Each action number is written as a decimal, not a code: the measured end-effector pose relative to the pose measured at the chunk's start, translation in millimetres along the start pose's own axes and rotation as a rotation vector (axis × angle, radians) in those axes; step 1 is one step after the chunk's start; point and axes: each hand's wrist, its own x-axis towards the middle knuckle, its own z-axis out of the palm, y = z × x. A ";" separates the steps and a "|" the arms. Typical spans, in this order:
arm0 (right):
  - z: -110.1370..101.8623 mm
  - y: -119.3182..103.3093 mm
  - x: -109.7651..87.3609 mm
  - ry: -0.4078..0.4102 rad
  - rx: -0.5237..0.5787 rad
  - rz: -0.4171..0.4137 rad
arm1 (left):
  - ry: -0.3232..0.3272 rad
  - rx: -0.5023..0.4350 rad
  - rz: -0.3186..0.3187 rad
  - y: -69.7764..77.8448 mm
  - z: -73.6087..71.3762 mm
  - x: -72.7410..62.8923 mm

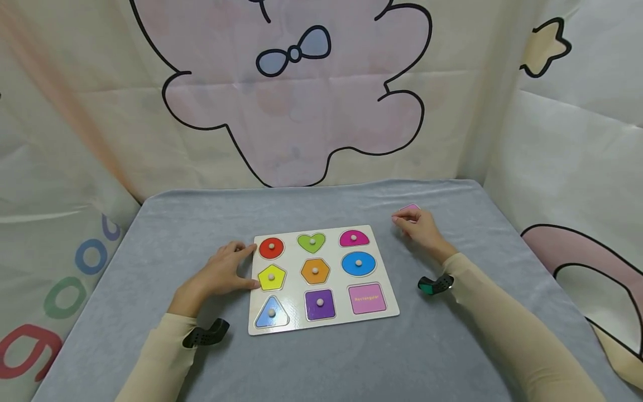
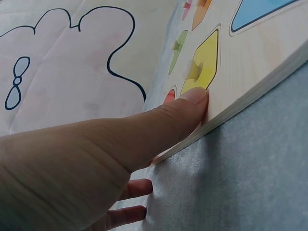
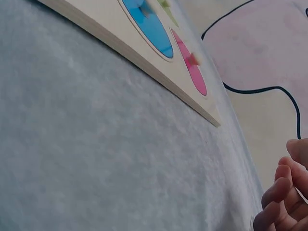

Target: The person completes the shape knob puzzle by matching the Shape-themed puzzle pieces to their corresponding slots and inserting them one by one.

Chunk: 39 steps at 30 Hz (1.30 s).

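A white wooden puzzle board [image 1: 293,321] lies on the cloth, bearing coloured knobbed shapes. My left hand [image 1: 220,272] steadies its left edge. The left thumb [image 2: 166,113] presses the board beside the yellow pentagon [image 1: 272,277], and the other fingers reach to the upper left corner. At the back right my right hand [image 1: 421,229] has its thumb and fingertips pinched together at a pink puzzle piece [image 1: 412,206]. That hand hides most of the piece, including any knob. At the board's lower right, the pink rectangle slot [image 1: 367,298] shows printed lettering and no knob.
Grey-blue cloth [image 1: 321,368] covers the table. Patterned fabric walls [image 1: 311,100] stand behind it and at both sides. A dark band [image 1: 436,285] sits on the right wrist and another band [image 1: 206,334] on the left.
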 end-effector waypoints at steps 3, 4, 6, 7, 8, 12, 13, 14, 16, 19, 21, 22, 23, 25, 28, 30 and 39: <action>-5.1 2.2 1.1 0.018 0.035 0.003 | -0.006 0.000 0.001 0.0 1.2 -0.1; -7.0 2.8 1.2 0.022 0.041 0.007 | -0.007 -0.001 0.000 0.2 1.6 -0.2; -11.0 5.5 1.9 0.027 0.051 0.012 | -0.009 0.000 0.002 0.7 2.5 -0.2; -12.9 6.8 2.3 0.030 0.057 0.016 | -0.009 -0.001 0.004 1.2 2.8 -0.1; -14.9 8.5 2.7 0.034 0.062 0.024 | -0.007 -0.002 0.004 1.6 3.0 0.0; -21.7 9.9 2.8 0.043 0.069 0.044 | -0.004 -0.003 0.005 3.1 3.4 0.8; -22.7 6.0 1.1 0.048 0.078 0.056 | -0.004 -0.003 0.004 3.3 3.3 0.9; -24.1 4.7 0.1 0.052 0.079 0.068 | -0.005 -0.001 0.002 3.4 3.2 1.0; -26.6 3.6 -1.8 0.063 0.079 0.084 | -0.008 0.000 -0.002 3.5 3.0 1.0; -30.9 6.4 -2.4 0.087 0.045 0.112 | -0.008 0.003 -0.003 3.3 2.6 1.1; -34.2 12.8 0.3 0.105 0.018 0.117 | -0.007 0.005 -0.002 3.2 1.9 1.0; -35.7 13.4 1.2 0.112 0.004 0.121 | -0.006 0.005 -0.001 3.1 1.5 1.0; -37.1 13.6 2.3 0.121 -0.001 0.125 | -0.005 0.004 0.000 2.9 1.1 1.0; -40.0 13.2 4.2 0.134 0.003 0.128 | -0.004 0.002 0.003 2.9 0.2 0.7; -43.9 12.5 7.1 0.138 0.009 0.132 | -0.003 -0.003 0.003 2.8 -0.4 0.5; -45.9 12.6 8.8 0.135 0.005 0.140 | -0.004 -0.003 0.003 2.7 -0.4 0.2; -45.9 14.4 12.9 0.112 -0.121 0.271 | 0.000 -0.005 -0.001 2.0 0.4 -1.4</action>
